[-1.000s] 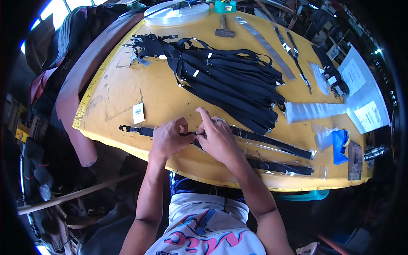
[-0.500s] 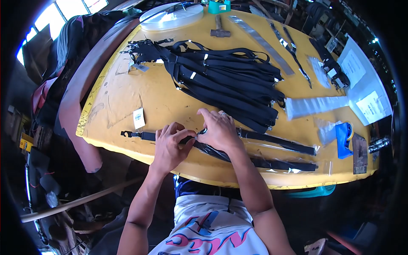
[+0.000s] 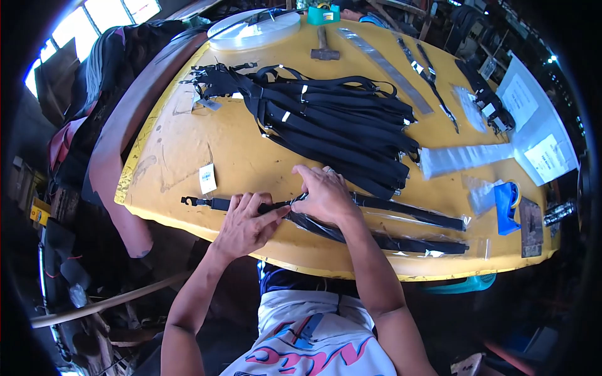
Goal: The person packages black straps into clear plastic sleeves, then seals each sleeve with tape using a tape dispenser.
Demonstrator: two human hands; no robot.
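A black strap [image 3: 219,203] with a hook at its left end lies along the near side of the yellow table. My left hand [image 3: 244,222] is closed on it, with thumb and fingers meeting at the middle. Close beside, my right hand [image 3: 325,195] pinches the same spot, a ring on one finger; the exact point of grip is partly hidden. To the right, the strap's two black legs [image 3: 414,214] run out, clear plastic sleeves [image 3: 433,252] around them. A white tag [image 3: 207,178] lies just above the hook end.
Behind my hands spreads a large pile of black straps [image 3: 332,119]. Farther back are a hammer [image 3: 323,50], a metal ruler [image 3: 385,69] and a plastic roll [image 3: 254,31]. A blue tape dispenser [image 3: 506,207] and a plastic-wrapped stack [image 3: 467,156] are at right.
My left hand's fingers have flattened and extended toward the right hand along the strap. My right hand stays nearly in place. The view has shifted slightly.
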